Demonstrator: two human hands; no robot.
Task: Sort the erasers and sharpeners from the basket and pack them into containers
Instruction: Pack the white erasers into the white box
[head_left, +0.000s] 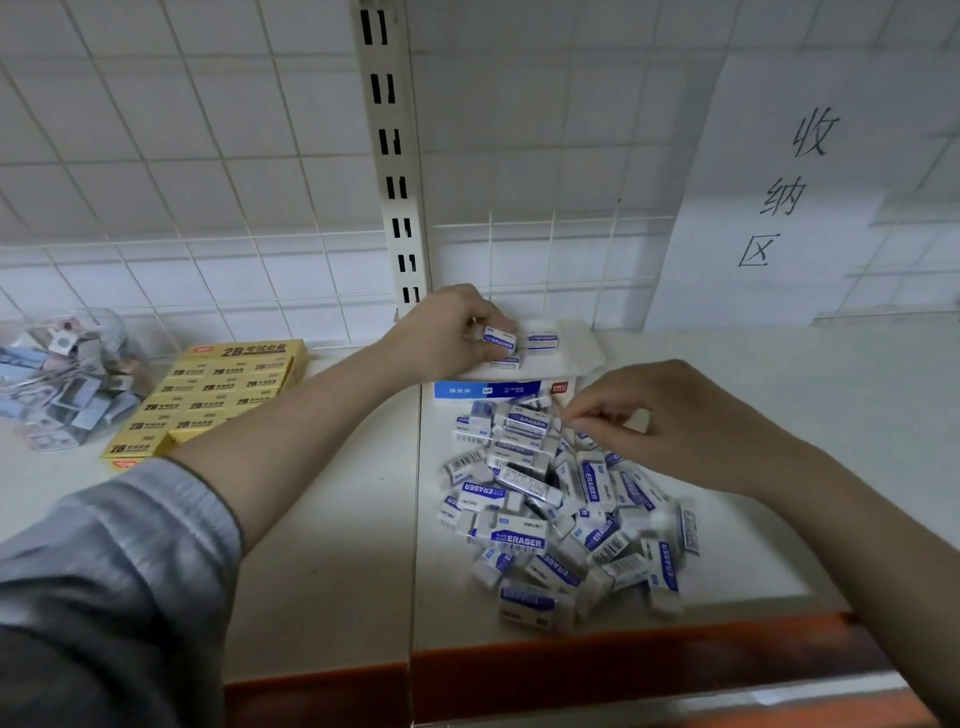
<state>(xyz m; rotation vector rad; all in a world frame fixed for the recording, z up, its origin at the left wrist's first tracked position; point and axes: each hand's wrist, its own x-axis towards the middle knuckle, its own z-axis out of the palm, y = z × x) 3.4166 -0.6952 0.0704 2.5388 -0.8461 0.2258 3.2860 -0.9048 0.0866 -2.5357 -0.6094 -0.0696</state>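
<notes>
— Reaching over the shelf, which hand has hold of something?

— The left hand: its fingers curl round a white eraser with a blue band marked ERASER, held over the open white box with a blue front label at the back of the shelf. A second eraser lies inside that box, just beside the held one.

— And the right hand?

— It hovers at the far end of the loose pile of erasers, thumb and forefinger drawn close together. Whether they pinch an eraser or merely touch the pile cannot be told; the fingertips merge with the wrappers beneath.

— Where does the pile lie?

— On the shelf surface directly in front of the box, spreading toward the orange front edge. The erasers lie at all angles, some showing barcodes.

— What stands to the left?

— A yellow tray of 2B-marked boxes, set in rows, and beyond it a clear plastic container filled with small mixed items, too blurred to identify. Behind everything runs a white wire grid with a slotted upright; a paper sign with handwritten characters hangs at right. A grey sleeve covers the left upper arm.
</notes>
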